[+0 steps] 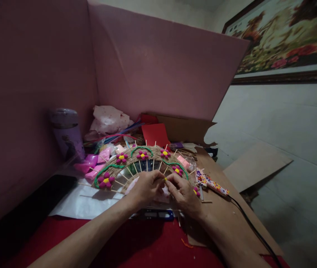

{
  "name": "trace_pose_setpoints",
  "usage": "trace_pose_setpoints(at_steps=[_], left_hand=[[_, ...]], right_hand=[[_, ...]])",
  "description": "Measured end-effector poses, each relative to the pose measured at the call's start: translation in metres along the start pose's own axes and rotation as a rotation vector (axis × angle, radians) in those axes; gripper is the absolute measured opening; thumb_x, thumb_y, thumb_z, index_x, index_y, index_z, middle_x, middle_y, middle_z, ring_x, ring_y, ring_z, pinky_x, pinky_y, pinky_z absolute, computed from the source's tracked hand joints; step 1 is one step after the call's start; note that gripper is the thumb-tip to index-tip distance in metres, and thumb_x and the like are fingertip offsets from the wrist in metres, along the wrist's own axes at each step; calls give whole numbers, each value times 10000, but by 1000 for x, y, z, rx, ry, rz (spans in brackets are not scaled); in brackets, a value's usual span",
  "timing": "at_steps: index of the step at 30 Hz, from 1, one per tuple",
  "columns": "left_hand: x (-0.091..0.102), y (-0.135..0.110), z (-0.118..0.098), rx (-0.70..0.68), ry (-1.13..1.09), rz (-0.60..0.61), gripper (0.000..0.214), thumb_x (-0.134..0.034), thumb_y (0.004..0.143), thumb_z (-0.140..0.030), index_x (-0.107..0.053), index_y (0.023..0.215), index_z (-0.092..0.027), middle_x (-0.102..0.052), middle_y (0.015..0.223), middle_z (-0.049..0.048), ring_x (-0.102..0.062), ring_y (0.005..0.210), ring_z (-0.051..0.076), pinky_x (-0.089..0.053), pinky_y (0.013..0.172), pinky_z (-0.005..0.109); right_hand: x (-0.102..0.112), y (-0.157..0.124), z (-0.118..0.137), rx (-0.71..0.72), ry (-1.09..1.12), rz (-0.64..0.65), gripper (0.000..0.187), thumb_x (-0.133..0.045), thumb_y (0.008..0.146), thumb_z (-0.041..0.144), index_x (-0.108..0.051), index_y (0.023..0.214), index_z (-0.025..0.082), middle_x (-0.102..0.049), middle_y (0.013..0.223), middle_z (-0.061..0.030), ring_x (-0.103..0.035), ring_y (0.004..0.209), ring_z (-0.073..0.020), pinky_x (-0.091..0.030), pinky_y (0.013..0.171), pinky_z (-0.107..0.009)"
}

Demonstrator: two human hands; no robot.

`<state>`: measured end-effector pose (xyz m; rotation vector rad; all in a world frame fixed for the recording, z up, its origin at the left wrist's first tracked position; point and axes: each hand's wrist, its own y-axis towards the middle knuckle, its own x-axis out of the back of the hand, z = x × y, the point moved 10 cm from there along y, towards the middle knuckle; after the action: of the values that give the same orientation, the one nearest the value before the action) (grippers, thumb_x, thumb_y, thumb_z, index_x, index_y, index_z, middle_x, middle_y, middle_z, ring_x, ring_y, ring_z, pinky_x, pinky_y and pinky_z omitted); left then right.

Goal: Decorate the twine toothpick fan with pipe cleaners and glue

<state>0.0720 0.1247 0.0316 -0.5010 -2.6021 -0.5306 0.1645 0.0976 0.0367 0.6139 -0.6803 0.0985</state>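
My left hand and my right hand meet at the middle, fingertips pinched together on a small yellow piece of clay. Just behind them is a fan-shaped craft made of twine woven over thin wooden sticks. Purple flowers with yellow centres and green wavy strips decorate its band. My hands hide part of the fan's lower middle and right side.
A patterned glue gun with a black cable lies on brown cardboard at right. Blue-handled snips lie below my hands. A purple tumbler and a dark phone are left. Packets of pink clay and red paper sit behind.
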Motion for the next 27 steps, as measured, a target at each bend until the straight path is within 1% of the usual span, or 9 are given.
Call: trace_pose_setpoints(at_steps=[3, 9, 12, 15, 17, 23, 27], left_hand=[[-3, 1, 5, 18, -88, 6, 203, -496, 792, -277, -643, 811, -139, -682, 696, 55, -630, 611, 151, -456, 544, 230], [-9, 4, 16, 138, -301, 108, 206, -540, 755, -302, -648, 803, -133, -675, 658, 53, -647, 611, 165, -490, 554, 255], [-10, 6, 21, 131, -240, 154, 234, -563, 745, -330, -667, 823, -135, -683, 692, 57, -640, 615, 156, -477, 546, 240], [-8, 6, 25, 82, -113, 168, 238, -547, 758, -321, -685, 832, -142, -686, 720, 58, -621, 625, 144, -451, 538, 219], [-8, 5, 26, 66, -68, 177, 233, -532, 766, -310, -688, 816, -144, -682, 710, 52, -605, 617, 135, -434, 525, 209], [-8, 4, 26, 94, -30, 204, 243, -525, 760, -306, -679, 837, -134, -673, 702, 39, -588, 577, 121, -421, 502, 202], [-10, 2, 20, 81, -29, 213, 250, -498, 777, -306, -657, 864, -134, -677, 712, 45, -612, 577, 135, -431, 495, 210]], right_hand=[[1, -1, -1, -1, -7, -13, 155, -432, 899, 249, -544, 809, 189, -569, 730, -2, -533, 671, -133, -397, 616, -251], [0, 0, 1, 23, 21, 21, 154, -427, 902, 246, -541, 818, 186, -551, 715, 4, -517, 646, -122, -387, 603, -243], [-1, 0, 4, 46, 1, 38, 151, -434, 898, 230, -550, 811, 188, -562, 716, 4, -529, 655, -124, -388, 604, -246], [-4, 0, 5, 55, -35, 59, 145, -436, 893, 212, -549, 805, 187, -567, 713, 1, -530, 658, -129, -390, 612, -254], [-5, 0, 5, 54, -44, 77, 144, -432, 893, 208, -543, 804, 187, -561, 701, 2, -526, 652, -131, -388, 612, -256], [-5, 0, 6, 47, -44, 83, 159, -423, 903, 227, -540, 802, 188, -547, 686, 7, -521, 641, -126, -384, 612, -253], [-6, -1, 6, 73, -48, 83, 146, -425, 900, 222, -543, 820, 190, -554, 708, 0, -526, 653, -131, -385, 618, -255]])
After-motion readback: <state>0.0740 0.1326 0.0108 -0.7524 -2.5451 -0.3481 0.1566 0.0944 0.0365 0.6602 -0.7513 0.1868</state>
